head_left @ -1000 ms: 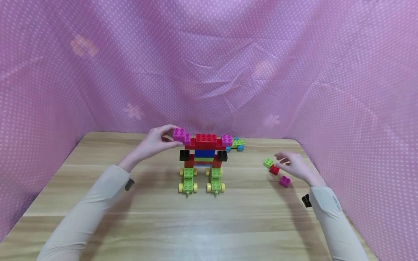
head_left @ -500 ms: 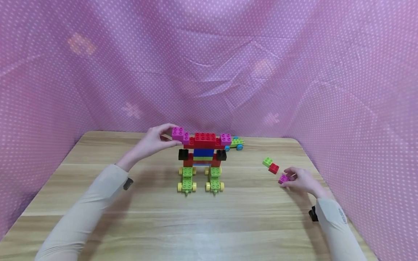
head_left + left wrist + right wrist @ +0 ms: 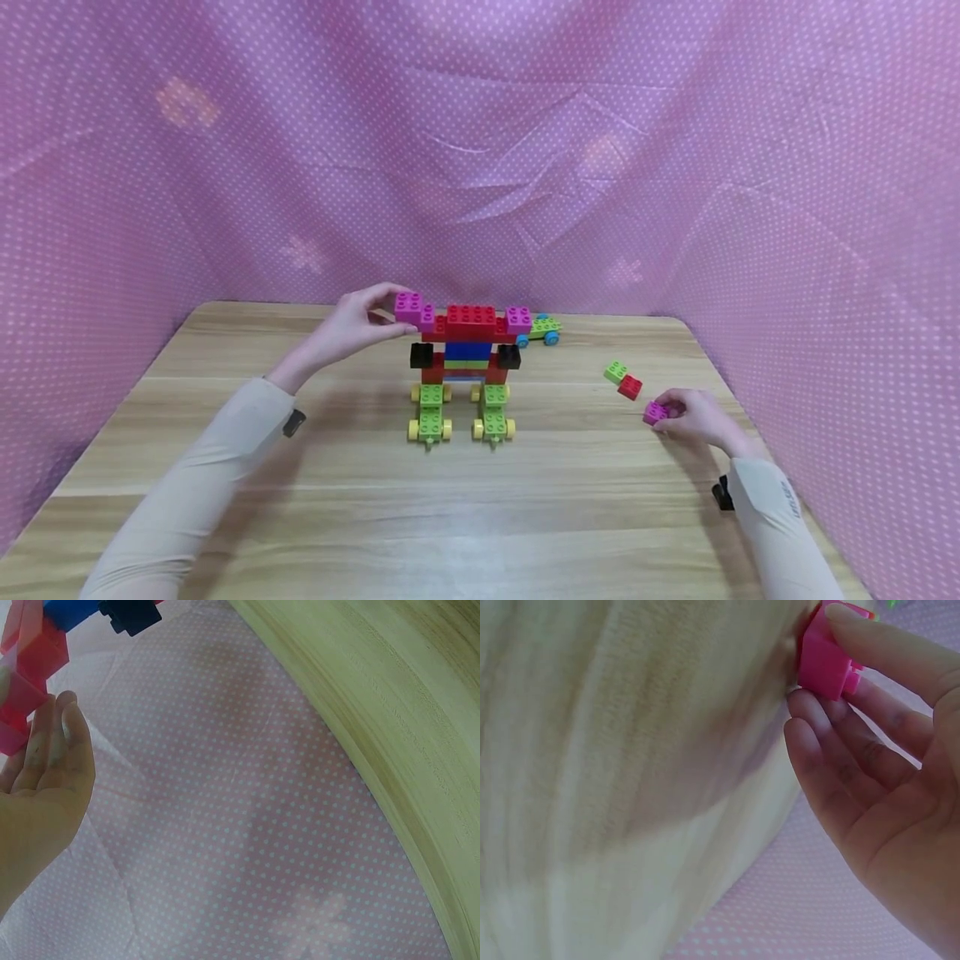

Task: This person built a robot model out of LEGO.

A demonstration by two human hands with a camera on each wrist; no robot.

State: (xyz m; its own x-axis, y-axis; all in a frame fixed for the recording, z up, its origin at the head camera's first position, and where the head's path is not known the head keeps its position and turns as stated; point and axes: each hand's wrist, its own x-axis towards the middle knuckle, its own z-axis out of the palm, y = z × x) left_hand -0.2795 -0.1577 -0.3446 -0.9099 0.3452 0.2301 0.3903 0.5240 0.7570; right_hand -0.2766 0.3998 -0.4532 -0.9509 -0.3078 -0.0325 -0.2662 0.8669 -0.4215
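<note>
A robot-like figure of building blocks stands at the table's middle, with a red block (image 3: 471,317) on top, black blocks at its sides and green wheeled bases (image 3: 431,417) as feet. My left hand (image 3: 358,327) grips the upper magenta block (image 3: 408,307) at the figure's left shoulder, thumb below and fingers behind. A second magenta block (image 3: 518,320) tops the other shoulder. At the right, my right hand (image 3: 693,417) pinches a loose magenta block (image 3: 655,412) between thumb and fingers, close over the table. The right wrist view shows that magenta block (image 3: 825,660) with its studs facing the palm.
A green block (image 3: 616,372) and a red block (image 3: 630,387) lie corner to corner, just beyond the right hand. Behind the figure's right side stands a green car base (image 3: 545,328) with blue wheels. A pink dotted curtain (image 3: 480,167) surrounds the wooden table (image 3: 480,517).
My right hand has come down toward me from beside the red block and taken hold of the loose magenta block. The left hand has kept its grip on the figure's shoulder.
</note>
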